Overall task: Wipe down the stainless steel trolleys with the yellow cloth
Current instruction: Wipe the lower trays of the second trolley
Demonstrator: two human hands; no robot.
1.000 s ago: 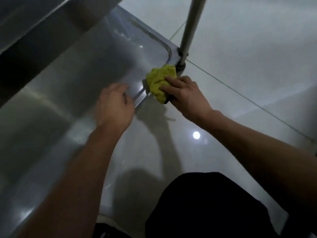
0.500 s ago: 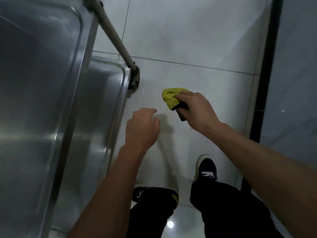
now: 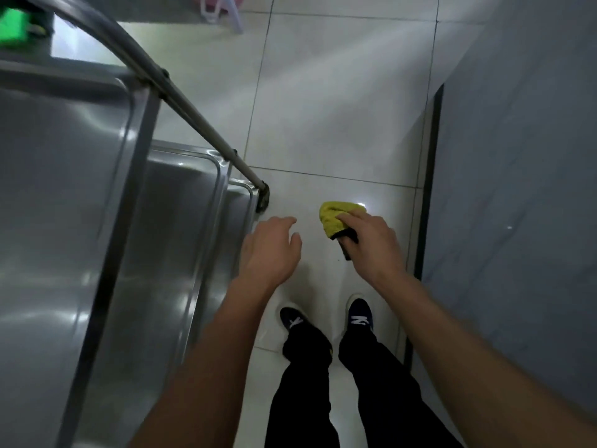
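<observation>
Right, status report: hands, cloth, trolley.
Right hand grips yellow cloth, off the steel. Left hand open, empty, beside lower shelf corner. Trolley on the left, untouched. Nothing in the way.

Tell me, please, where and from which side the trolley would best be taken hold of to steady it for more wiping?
Probably the slanted tubular upright at the near corner of the steel trolley, approached from the open floor side. It is a bare round bar a palm can wrap, whereas the shelf rims are thin raised edges. The empty left hand is nearest; the right hand holds the yellow cloth.
</observation>
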